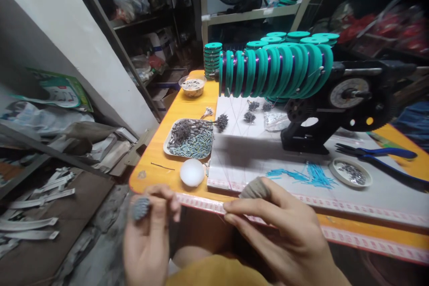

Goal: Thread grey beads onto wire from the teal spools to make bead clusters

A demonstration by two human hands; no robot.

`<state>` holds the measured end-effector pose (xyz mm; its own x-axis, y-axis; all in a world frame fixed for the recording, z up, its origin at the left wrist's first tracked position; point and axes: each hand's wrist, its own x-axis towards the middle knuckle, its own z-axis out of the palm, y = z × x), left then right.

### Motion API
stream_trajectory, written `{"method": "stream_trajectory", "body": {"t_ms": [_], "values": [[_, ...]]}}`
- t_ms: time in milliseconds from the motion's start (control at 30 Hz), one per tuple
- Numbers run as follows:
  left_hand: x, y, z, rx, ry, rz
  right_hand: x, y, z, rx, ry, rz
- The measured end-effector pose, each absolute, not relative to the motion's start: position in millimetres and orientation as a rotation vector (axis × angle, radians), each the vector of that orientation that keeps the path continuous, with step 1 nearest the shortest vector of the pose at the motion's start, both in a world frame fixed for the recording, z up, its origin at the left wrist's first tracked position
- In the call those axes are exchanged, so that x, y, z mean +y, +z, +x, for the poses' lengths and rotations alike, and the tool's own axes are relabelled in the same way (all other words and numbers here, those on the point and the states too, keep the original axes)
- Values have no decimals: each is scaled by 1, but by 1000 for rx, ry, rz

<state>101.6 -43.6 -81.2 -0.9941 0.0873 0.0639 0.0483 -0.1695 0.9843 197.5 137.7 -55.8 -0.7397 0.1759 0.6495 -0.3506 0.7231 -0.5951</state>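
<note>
The upright left hand (150, 228) grips a grey bundle (140, 208), studded face rightward, axis unclear; right hand (288, 223) points left, fingertips pressed together.

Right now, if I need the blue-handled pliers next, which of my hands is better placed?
Your right hand, I'd say: it is nearer the pliers, which lie toward the right end of the table, while your left hand is by the near left corner.

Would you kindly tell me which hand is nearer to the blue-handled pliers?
Right. The right hand is in front of the pliers and to their left; the left hand is much farther left.
</note>
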Motion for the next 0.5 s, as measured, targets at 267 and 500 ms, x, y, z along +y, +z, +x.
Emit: {"method": "stream_trajectory", "body": {"t_ms": [267, 500], "values": [[-30, -79, 123, 1531, 2150, 509, 135, -61, 198, -2199, 980, 147], [-14, -62, 143, 1893, 1768, 11, 136, -64, 207, -2181, 1041, 114]]}}
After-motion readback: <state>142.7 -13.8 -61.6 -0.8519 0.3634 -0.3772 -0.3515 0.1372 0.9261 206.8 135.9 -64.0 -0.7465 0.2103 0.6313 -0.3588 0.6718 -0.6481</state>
